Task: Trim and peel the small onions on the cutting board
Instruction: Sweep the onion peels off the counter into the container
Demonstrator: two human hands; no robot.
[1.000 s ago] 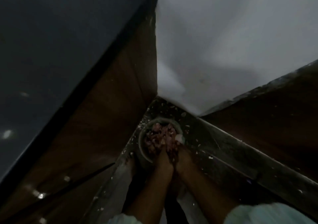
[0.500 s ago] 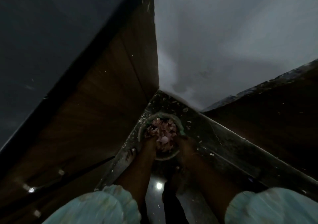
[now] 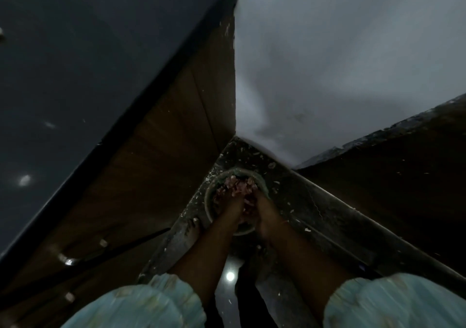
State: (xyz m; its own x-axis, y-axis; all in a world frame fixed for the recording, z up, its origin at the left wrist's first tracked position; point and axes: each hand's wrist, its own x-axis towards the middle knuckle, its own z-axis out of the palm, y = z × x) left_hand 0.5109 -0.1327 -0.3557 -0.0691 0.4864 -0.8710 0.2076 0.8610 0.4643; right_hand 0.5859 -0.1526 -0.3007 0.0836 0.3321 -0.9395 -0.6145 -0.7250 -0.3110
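A round greenish bowl (image 3: 208,203) sits in a dark corner and holds a heap of pinkish onion skins and small onions (image 3: 238,183). My left hand (image 3: 229,205) and my right hand (image 3: 261,203) are both inside the bowl, side by side, with fingertips pushed into the heap. The dim light and the skins hide the fingers, so I cannot make out what either hand holds. No cutting board or knife is in view.
The bowl rests on a dark ledge (image 3: 315,206) strewn with pale peel scraps. A brown wooden panel (image 3: 161,166) rises on the left and a dark wall (image 3: 393,191) on the right. Pale blue sleeves (image 3: 141,305) fill the bottom.
Half a second ago my hands were at the bowl's two sides with a pale onion showing between them. Now they have closed together over the heap and cover that onion.
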